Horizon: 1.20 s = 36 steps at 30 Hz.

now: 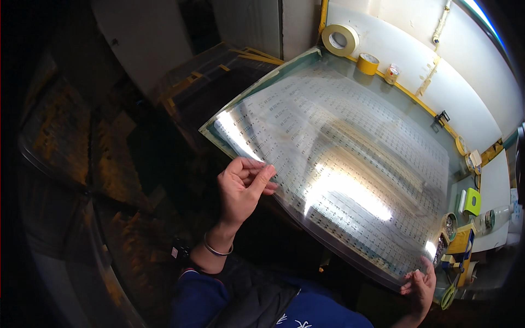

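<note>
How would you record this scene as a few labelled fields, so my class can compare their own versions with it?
Left hand: fingers pinching the near left edge of a large clear plastic sheet printed with rows of small dark marks
Right hand: fingers at the sheet's near right corner
Sheet state: see-through, catching bright glare
Surface: pale green, glassy tabletop
Far edge: wide cream tape roll; smaller yellow tape roll to its right
Right side: lime-green, block-shaped object; green-handled scissors

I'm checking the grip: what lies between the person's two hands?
In the head view, the near part of a clear printed sheet spans from left hand to right hand.
</note>
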Available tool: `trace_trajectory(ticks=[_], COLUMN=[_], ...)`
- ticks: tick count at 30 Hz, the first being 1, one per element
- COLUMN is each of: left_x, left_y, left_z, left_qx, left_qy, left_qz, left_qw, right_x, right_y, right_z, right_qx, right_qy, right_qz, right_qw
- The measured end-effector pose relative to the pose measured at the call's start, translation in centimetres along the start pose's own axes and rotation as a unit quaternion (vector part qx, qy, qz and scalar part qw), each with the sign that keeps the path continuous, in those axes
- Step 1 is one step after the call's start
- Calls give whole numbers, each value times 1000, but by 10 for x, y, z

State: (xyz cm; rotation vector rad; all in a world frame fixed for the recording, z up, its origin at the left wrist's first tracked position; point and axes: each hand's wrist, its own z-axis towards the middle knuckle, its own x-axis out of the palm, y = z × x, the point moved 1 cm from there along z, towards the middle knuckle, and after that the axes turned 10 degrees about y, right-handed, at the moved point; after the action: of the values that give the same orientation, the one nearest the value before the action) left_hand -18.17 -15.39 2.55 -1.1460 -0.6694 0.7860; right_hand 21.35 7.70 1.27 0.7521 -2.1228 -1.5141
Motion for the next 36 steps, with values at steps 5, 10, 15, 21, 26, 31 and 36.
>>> trace_trajectory(ticks=[5, 10, 15, 21, 26, 31, 36], left_x=[24, 106, 194, 220, 236, 236, 238], left_y=[11, 3, 7, 0, 23, 15, 11], left_z=[0, -75, -90, -79, -71, -65, -63], left_qx=[-152, -394, -413, -344, -301, -340, -335], left_qy=[73, 444, 428, 412, 381, 405, 438], left_qz=[-140, -341, -369, -287, -330, -334, -335], left_qw=[976, 729, 714, 793, 809, 780, 764], right_x=[14, 84, 72, -16, -32, -37, -38], right_y=[9, 27, 36, 29, 32, 26, 22], right_z=[-7, 16, 17, 16, 32, 42, 40], right_qx=[-17, -19, -64, -213, -147, -131, -199], right_qy=[-33, 105, 149, -267, -243, -209, -236], right_qz=[57, 198, 152, -313, -476, -452, -446], right_qw=[998, 974, 975, 886, 832, 857, 840])
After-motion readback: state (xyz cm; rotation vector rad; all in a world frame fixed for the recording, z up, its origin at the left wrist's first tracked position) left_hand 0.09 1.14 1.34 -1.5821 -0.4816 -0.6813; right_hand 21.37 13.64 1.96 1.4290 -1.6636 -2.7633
